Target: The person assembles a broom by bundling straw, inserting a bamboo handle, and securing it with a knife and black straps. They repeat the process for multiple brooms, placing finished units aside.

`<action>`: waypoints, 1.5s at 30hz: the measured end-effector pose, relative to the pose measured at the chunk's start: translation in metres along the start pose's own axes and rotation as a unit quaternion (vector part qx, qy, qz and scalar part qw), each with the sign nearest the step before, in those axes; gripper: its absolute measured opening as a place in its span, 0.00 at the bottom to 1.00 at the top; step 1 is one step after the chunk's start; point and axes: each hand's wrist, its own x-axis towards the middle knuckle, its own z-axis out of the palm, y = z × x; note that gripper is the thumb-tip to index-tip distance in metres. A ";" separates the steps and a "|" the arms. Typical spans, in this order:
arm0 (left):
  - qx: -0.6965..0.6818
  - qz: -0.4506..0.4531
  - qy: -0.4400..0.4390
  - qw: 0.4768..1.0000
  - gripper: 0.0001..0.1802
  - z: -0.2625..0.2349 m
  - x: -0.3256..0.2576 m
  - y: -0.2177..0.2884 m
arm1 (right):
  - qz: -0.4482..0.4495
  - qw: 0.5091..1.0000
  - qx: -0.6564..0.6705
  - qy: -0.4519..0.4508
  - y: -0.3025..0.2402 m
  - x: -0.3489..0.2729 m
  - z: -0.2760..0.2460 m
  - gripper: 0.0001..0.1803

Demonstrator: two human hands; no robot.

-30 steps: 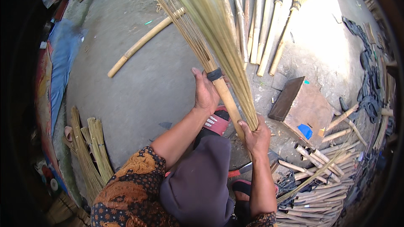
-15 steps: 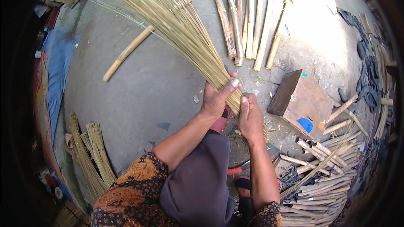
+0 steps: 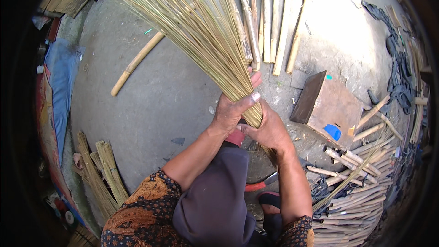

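Note:
A long bundle of thin yellow-green broom straws (image 3: 196, 41) slants up and to the left, its strands fanning out toward the far end. My left hand (image 3: 235, 110) closes around its narrow part, thumb across the top and some fingers showing on the far side. Just below, my right hand (image 3: 270, 128) wraps the bundle near its lower end. Some straw tips stick out beneath the right hand. A knife or sickle with a red handle (image 3: 255, 186) lies on the ground beside my right forearm, its blade partly hidden by the arm.
Several finished brooms with bamboo handles (image 3: 276, 36) lie at the far side. A single bamboo stick (image 3: 137, 64) rests on the left, with tied straw bundles (image 3: 109, 169) nearer me. A brown wooden block (image 3: 327, 110) stands right, beside a pile of bamboo sticks (image 3: 352, 215).
My right hand has turned and now wraps around the bundle from the right, close under the left hand. The bundle has swung more upright, and its straws spread wider.

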 end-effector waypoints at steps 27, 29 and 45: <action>-0.056 -0.061 -0.024 0.996 0.26 -0.001 -0.006 -0.008 | 0.071 0.996 0.044 0.026 0.007 -0.002 0.008 0.25; 0.029 -0.048 -0.018 0.998 0.28 -0.004 -0.005 -0.009 | 0.062 0.997 0.003 0.046 0.007 0.000 0.005 0.25; -0.030 -0.065 -0.006 0.997 0.27 -0.002 -0.006 -0.011 | 0.069 0.994 0.057 -0.056 0.011 0.004 -0.005 0.24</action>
